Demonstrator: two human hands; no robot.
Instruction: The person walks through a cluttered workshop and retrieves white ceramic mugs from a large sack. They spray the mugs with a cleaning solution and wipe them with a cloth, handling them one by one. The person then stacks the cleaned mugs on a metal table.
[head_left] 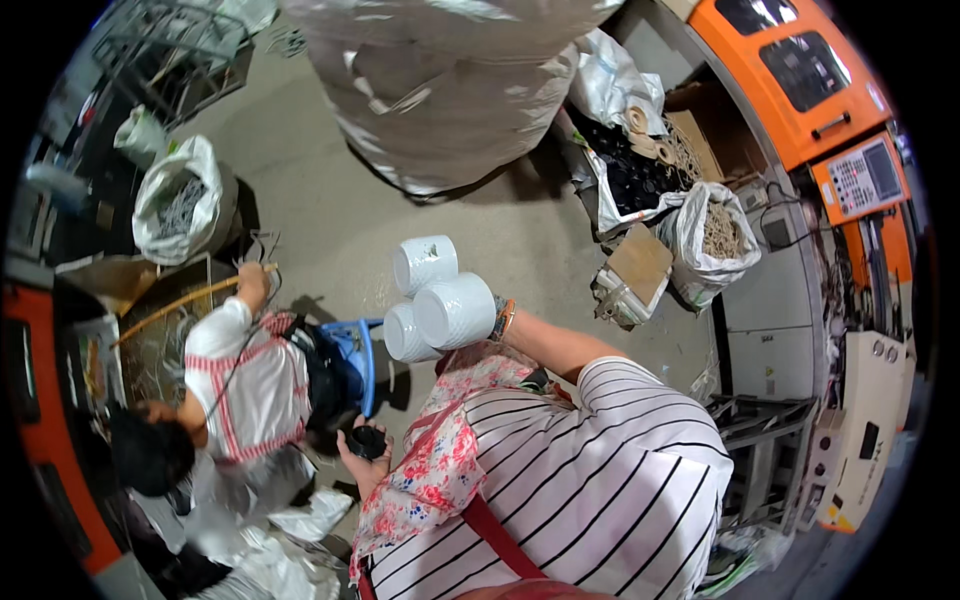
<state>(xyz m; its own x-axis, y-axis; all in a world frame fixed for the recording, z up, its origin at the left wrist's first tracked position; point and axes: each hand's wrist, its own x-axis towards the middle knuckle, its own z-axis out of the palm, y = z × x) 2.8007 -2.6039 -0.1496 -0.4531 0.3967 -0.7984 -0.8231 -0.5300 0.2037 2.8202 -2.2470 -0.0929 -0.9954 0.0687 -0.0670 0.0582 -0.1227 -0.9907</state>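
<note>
Three white, textured, pot-shaped containers are bunched together in front of me: a far pot point(425, 264), a near right pot point(455, 310) and a near left pot point(408, 335). My right hand point(503, 320) supports them from behind; its fingers are mostly hidden by the pots, and a bracelet shows at the wrist. The far pot carries a small greenish mark. Lower and to the left, my left hand point(366, 456) cradles a small black round cup-like piece point(367, 441) in its palm, fingers curled up around it.
At left, a co-worker point(250, 385) bends over a bin beside a blue stool point(352, 365). A huge silvery sack point(440, 110) stands ahead. To the right are a sack of black pieces point(635, 170), a white sack point(715, 250), cardboard point(640, 265) and an orange machine point(800, 70).
</note>
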